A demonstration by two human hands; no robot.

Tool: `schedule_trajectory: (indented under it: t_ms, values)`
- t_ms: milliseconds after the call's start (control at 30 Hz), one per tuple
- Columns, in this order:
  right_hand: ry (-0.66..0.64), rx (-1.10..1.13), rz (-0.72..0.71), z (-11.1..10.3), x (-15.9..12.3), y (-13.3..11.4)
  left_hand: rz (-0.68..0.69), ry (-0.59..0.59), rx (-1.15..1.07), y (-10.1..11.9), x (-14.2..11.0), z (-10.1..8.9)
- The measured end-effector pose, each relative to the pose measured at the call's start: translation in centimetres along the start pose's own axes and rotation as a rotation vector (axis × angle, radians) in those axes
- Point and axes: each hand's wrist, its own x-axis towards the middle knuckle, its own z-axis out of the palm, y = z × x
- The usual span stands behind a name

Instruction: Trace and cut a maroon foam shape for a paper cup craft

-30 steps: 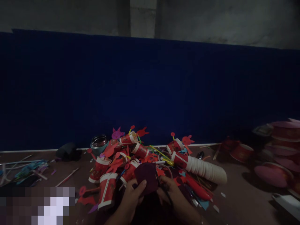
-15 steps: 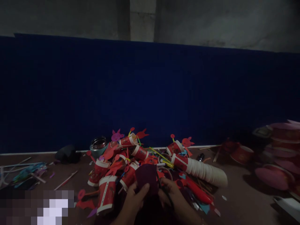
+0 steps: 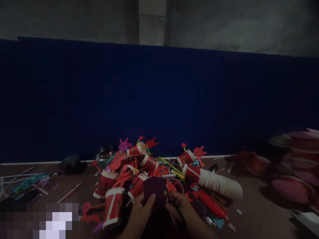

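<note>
Between my hands is a dark purple piece of paper [image 3: 154, 192], its top edge rounded. My left hand [image 3: 143, 207] pinches its left side, thumb on the near face. In my right hand [image 3: 181, 205] is a pair of scissors [image 3: 176, 205] with dark handles, the blades pointing up along the paper's right edge. Whether the blades touch the paper I cannot tell in the dim light. Just beyond my hands lies a heap of red paper cups [image 3: 114, 205] with red paper cut-outs [image 3: 117, 160] and curled strips attached.
A nested stack of paper cups [image 3: 216, 182] lies to the right, beside a red tube-like item [image 3: 215, 205]. An open jar [image 3: 105, 155] stands at the back left. Straws and scraps [image 3: 32, 184] lie far left; pink and red cups [image 3: 290, 189] are piled far right. A blue panel [image 3: 159, 99] rises behind.
The purple paper and my hands have shifted slightly left. Both hands keep their hold, and the heap of cups looks the same.
</note>
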Motion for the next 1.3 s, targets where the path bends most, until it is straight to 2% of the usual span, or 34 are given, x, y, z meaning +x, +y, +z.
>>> schedule_trajectory:
  t_ms: [200,333,567,733,900,967,1067,1133,1233,1300]
  values:
    - [-0.076,-0.004,0.034,-0.5,-0.3,-0.8,0.041,-0.018,0.105,-0.3,0.3,-0.6]
    - [-0.062,-0.057,0.023,-0.7,-0.6,-1.3,0.035,-0.067,0.125,-0.1,0.3,-0.7]
    - [-0.106,-0.031,0.048,-1.1,-0.7,-1.8,0.07,-0.036,0.19,0.0,0.3,-0.7]
    - [-0.052,0.012,0.031,-1.3,-1.1,-1.6,0.076,-0.048,0.19,0.2,0.1,-0.5]
    - [-0.166,-0.026,0.045,-2.1,-0.6,-1.2,0.103,-0.085,0.267,0.3,0.0,-0.8]
    - [-0.178,-0.042,0.039,-2.4,-0.4,-1.0,0.086,-0.061,0.273,0.1,0.1,-0.8]
    - [-0.125,0.012,0.037,-2.4,-0.4,-0.7,0.027,-0.025,0.154,-0.2,0.2,-0.5]
    - [-0.024,0.109,0.034,-2.1,-0.5,-0.6,0.031,-0.025,0.055,-0.3,0.1,-0.2]
    - [0.139,0.265,-0.022,-1.2,-0.4,-0.5,0.06,-0.121,0.039,-0.2,-0.4,0.1]
    - [0.179,0.303,-0.034,-0.5,-0.3,-0.3,0.072,-0.155,0.086,0.0,-1.0,0.1]
